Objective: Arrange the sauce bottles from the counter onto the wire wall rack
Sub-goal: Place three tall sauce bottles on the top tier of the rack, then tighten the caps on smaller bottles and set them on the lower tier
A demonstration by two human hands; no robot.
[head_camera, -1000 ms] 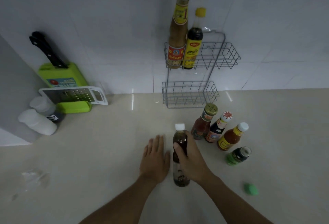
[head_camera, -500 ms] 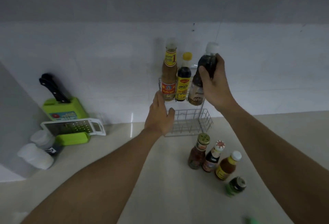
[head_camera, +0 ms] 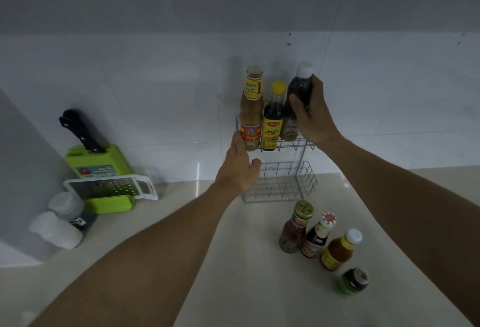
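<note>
A two-tier wire wall rack (head_camera: 298,178) hangs on the tiled wall. Its upper basket holds a tall bottle with a yellow-and-red label (head_camera: 251,108) and a yellow-capped dark bottle (head_camera: 272,119). My right hand (head_camera: 313,113) grips a white-capped dark bottle (head_camera: 296,98) just right of them, its base down in the upper basket. My left hand (head_camera: 239,168) is open, its fingers against the rack's left edge. The lower basket holds nothing. On the counter below stand a gold-lidded jar bottle (head_camera: 296,228), a red-and-white-capped bottle (head_camera: 318,235), a white-capped orange sauce bottle (head_camera: 339,250) and a small green-labelled jar (head_camera: 353,281).
A green knife block (head_camera: 96,160) with black-handled knives leans at the back left, a white grater (head_camera: 109,187) in front of it. Two white-capped containers (head_camera: 59,220) lie at the far left beside a grey panel.
My right hand lifted the white-capped dark bottle from the counter up to the rack and lowered it into the upper basket. My left hand rose from the counter to the rack's left side.
</note>
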